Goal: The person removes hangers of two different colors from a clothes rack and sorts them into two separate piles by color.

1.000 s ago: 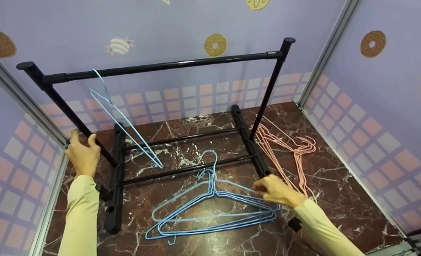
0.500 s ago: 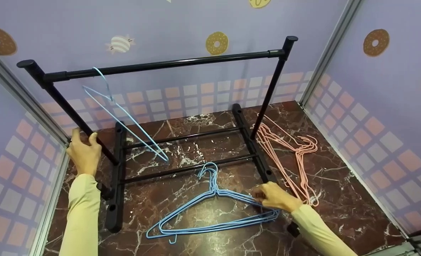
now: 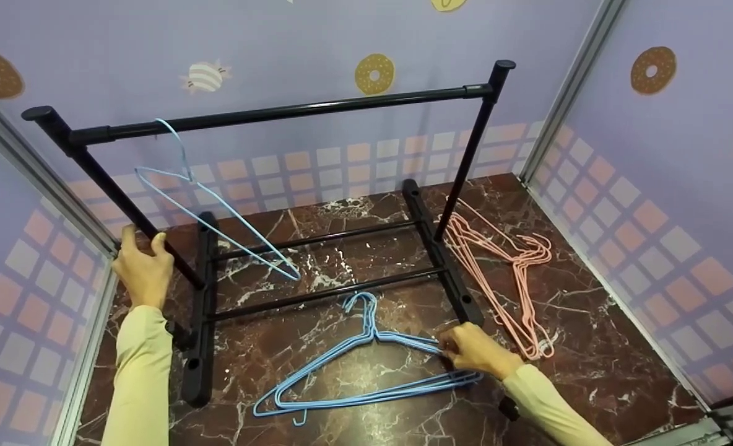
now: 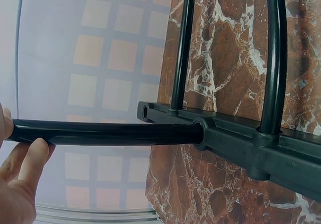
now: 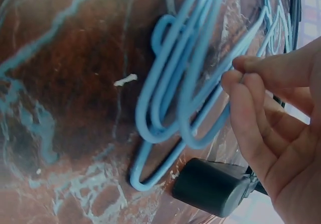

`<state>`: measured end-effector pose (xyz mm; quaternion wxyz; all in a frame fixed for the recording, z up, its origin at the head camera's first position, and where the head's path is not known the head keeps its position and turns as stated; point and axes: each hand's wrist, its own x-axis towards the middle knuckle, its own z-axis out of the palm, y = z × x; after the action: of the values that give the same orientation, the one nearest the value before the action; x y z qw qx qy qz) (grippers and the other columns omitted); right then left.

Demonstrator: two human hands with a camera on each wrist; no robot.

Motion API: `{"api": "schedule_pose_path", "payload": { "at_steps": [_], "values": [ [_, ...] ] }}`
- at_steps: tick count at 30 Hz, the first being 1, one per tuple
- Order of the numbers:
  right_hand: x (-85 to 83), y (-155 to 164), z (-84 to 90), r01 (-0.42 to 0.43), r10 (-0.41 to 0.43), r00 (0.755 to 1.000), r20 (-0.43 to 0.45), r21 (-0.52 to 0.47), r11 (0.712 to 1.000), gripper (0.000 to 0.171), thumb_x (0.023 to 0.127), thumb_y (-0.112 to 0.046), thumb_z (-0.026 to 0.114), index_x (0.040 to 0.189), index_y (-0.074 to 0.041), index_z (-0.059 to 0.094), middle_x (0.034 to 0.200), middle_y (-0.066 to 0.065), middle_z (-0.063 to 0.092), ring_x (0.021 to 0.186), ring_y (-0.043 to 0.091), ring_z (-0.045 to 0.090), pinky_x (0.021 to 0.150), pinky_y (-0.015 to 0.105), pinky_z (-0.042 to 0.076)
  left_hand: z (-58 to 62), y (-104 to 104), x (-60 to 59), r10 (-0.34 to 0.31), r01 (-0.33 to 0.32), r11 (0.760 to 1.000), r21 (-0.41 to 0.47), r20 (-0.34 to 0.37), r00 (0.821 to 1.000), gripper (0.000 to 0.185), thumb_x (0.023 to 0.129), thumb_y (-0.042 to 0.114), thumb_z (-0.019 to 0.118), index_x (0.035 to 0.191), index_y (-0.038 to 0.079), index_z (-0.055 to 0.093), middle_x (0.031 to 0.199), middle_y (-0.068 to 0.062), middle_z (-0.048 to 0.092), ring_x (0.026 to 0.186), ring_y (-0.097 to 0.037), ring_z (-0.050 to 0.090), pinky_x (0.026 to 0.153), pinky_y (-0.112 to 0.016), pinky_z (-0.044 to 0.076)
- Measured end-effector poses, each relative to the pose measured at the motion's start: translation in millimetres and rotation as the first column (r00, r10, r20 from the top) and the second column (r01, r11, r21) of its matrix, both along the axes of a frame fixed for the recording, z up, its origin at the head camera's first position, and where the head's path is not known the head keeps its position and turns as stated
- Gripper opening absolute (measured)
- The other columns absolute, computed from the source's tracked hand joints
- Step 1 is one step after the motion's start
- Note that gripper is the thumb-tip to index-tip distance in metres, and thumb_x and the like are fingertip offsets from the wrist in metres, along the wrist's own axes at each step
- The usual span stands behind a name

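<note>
Blue hangers [image 3: 366, 365] pinched by right hand [image 3: 475, 350], left hand [image 3: 143, 269] gripping rack post [image 3: 125, 198]

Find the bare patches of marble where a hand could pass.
Bare: brown marble floor right of the pink wire hangers, and the near edge below the blue wire hangers. Crowded: around the black rack's base bars.

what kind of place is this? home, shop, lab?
Probably a staged recording booth, not a home: wallpapered panels with doughnut prints in metal corner frames enclose a small marble-look floor. On it stand a black clothes rack and loose wire hangers.
</note>
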<state>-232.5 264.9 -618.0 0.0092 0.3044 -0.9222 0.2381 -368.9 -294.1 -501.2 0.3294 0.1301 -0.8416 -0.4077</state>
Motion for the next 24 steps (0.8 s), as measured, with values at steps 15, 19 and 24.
{"api": "schedule_pose_path", "payload": {
  "at_steps": [15, 19, 24],
  "values": [
    [-6.3, -25, 14.7, 0.096, -0.097, 0.978, -0.182, -0.014, 0.995, 0.012, 0.079, -0.001, 0.076, 0.087, -0.005, 0.068, 0.075, 0.002, 0.058, 0.063, 0.012, 0.054, 0.055, 0.030, 0.049, -1.7, 1, 0.7, -0.004, 0.004, 1.000, -0.008, -0.009, 1.000, 0.035, 0.098, 0.024, 0.062, 0.127, 0.004, 0.058, 0.119, -0.032, 0.067, 0.110, -0.065, 0.050, 0.104, -0.064, 0.032],
    [-23.7, -47, 44.4, 0.102, -0.120, 0.971, -0.206, -0.094, 0.990, 0.010, 0.085, -0.004, 0.074, 0.094, -0.004, 0.069, 0.078, 0.003, 0.061, 0.066, 0.014, 0.056, 0.059, 0.030, 0.049, -1.2, 1, 1.3, 0.008, -0.008, 1.000, -0.008, -0.014, 1.000, 0.035, 0.098, 0.024, 0.063, 0.127, 0.005, 0.059, 0.118, -0.032, 0.067, 0.110, -0.066, 0.051, 0.102, -0.065, 0.035],
    [-49.1, -87, 91.3, 0.076, -0.117, 0.969, -0.217, -0.188, 0.979, 0.013, 0.092, -0.009, 0.068, 0.103, -0.004, 0.071, 0.088, 0.007, 0.070, 0.073, 0.021, 0.065, 0.069, 0.037, 0.055, -2.7, -1, 0.3, 0.018, -0.018, 1.000, -0.014, -0.029, 0.999, 0.034, 0.097, 0.023, 0.064, 0.125, 0.003, 0.060, 0.116, -0.032, 0.068, 0.109, -0.065, 0.053, 0.099, -0.066, 0.038]
  ]
}}
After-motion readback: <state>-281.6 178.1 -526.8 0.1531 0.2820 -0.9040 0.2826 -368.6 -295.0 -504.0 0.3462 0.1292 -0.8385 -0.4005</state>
